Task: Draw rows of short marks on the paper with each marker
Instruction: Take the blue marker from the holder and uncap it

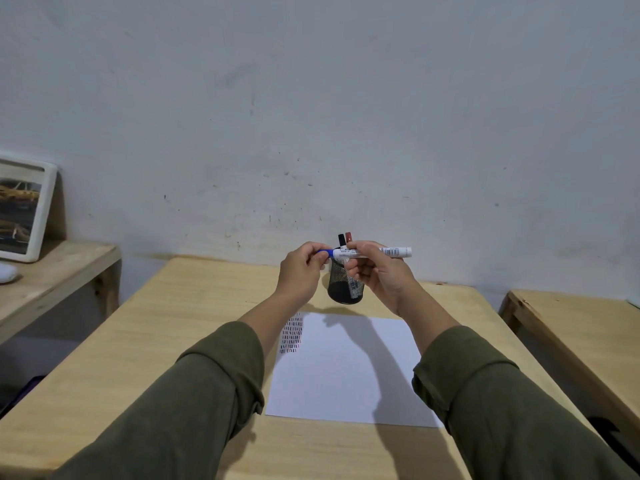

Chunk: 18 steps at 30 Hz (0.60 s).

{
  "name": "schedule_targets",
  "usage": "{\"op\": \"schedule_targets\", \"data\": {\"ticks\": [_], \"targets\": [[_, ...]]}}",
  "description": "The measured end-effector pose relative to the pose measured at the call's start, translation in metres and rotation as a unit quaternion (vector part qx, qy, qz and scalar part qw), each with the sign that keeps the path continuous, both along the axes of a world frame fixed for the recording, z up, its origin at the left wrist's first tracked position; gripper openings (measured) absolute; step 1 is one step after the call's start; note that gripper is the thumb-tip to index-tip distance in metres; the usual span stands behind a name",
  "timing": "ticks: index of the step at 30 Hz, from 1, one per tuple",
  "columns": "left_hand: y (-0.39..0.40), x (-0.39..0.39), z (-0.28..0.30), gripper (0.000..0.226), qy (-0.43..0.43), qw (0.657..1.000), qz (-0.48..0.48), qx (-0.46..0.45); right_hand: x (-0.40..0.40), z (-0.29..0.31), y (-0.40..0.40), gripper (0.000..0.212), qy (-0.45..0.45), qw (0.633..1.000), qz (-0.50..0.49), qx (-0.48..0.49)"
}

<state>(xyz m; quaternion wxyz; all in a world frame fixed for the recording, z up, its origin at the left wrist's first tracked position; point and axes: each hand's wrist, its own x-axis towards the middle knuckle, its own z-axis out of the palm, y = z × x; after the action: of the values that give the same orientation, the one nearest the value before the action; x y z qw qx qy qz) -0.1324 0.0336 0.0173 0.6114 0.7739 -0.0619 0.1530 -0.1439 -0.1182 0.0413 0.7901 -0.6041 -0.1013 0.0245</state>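
Both hands (346,268) grip a blue marker (367,252), hiding the mesh holder (346,289).

Mesh pen cup (345,284) stands on the counter (180,327) just beyond the paper (346,375), with a black marker (341,239) and a red marker (348,236) poking up. Bare wood lies open left of the sheet; the sheet's right half is unmarked and open.

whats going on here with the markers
A person holds a blue marker level above the table, the left hand on its cap end, the right hand around the barrel. A black and a red marker stand in the mesh cup. The paper has a few rows of short marks at its top left corner.
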Motion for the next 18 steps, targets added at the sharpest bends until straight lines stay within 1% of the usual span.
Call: {"op": "schedule_targets", "data": {"ticks": [3,7,9,12,18], "targets": [[0.001,0.001,-0.001,0.020,0.019,1.000,-0.011,0.017,0.002,-0.003,-0.002,0.021,-0.007,1.000,0.009,-0.006],[0.009,0.005,-0.004,0.039,0.076,0.997,0.017,0.008,0.000,-0.002,-0.002,0.019,-0.019,1.000,0.023,-0.002],[0.015,0.005,-0.008,0.033,0.089,0.996,0.019,0.004,-0.001,-0.002,-0.003,0.018,-0.023,1.000,0.020,-0.003],[0.025,0.005,-0.014,0.017,0.089,0.995,0.047,0.026,0.000,-0.005,-0.003,0.018,-0.017,1.000,0.009,-0.012],[0.046,-0.002,-0.023,0.023,0.109,0.986,0.122,-0.006,-0.002,-0.027,0.009,0.022,0.026,0.999,0.014,-0.046]]}}
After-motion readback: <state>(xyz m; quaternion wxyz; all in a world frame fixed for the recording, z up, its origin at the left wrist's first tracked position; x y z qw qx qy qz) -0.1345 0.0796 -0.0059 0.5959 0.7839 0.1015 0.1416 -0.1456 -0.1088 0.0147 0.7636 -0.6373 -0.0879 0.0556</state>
